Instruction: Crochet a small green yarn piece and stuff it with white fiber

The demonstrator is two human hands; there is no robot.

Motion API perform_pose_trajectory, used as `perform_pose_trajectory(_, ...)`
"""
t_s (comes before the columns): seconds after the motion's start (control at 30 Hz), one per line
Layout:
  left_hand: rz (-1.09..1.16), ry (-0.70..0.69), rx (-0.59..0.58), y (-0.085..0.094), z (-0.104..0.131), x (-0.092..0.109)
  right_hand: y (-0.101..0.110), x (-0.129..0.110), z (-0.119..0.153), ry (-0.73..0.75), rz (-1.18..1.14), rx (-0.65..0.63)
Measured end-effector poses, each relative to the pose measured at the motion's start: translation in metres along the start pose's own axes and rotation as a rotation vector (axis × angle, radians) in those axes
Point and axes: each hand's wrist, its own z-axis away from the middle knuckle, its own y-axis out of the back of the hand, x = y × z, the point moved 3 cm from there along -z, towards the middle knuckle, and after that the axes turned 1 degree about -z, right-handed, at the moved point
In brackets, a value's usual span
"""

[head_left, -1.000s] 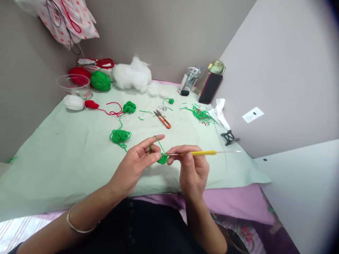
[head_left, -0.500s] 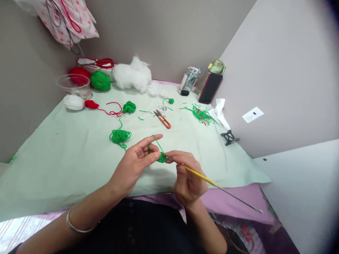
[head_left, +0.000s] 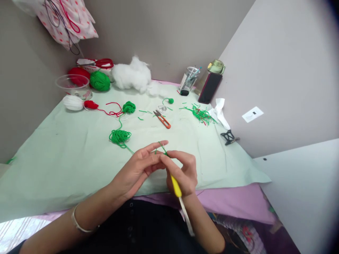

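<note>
Pinching the green piece [head_left: 165, 153] at its fingertips, the left hand [head_left: 139, 163] has one finger raised, probably tensioning the yarn [head_left: 162, 147]; the right hand [head_left: 183, 172] grips the hook [head_left: 176, 185] close by, seemingly for control.

The slim hook [head_left: 177, 191], yellow in its handle, stands slanting, pale rear end downward; green yarn [head_left: 162, 147] stretches above the small green piece [head_left: 165, 153], which is mostly hidden.

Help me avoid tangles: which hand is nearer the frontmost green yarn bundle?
Left. The left hand lies below and right of the green yarn bundle in view; the right hand is farther right.
</note>
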Motion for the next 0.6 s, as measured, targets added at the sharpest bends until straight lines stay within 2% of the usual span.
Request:
perform_pose_trajectory(0.07,0.03,0.053,-0.006,0.001,-0.001,0.0,0.002,0.002,-0.005,-0.148,-0.184,0.038)
perform_pose_trajectory(0.17,-0.018,-0.042,0.025,0.001,-0.001,0.006,0.004,0.005,-0.015,-0.41,-0.447,0.138)
perform_pose_trajectory(0.27,-0.092,-0.133,0.039,-0.001,0.0,0.009,0.0,0.005,-0.022,-0.525,-0.575,0.089)
perform_pose_trajectory(0.43,-0.135,-0.208,0.041,-0.003,0.0,0.005,-0.004,0.003,-0.017,-0.446,-0.465,0.018)
perform_pose_trajectory(0.5,-0.111,-0.216,0.043,-0.003,-0.001,0.002,-0.003,-0.001,-0.012,-0.317,-0.314,0.005)
perform_pose_trajectory(0.6,-0.043,-0.095,0.006,-0.002,-0.003,-0.001,-0.001,-0.005,-0.008,-0.115,-0.147,-0.009)
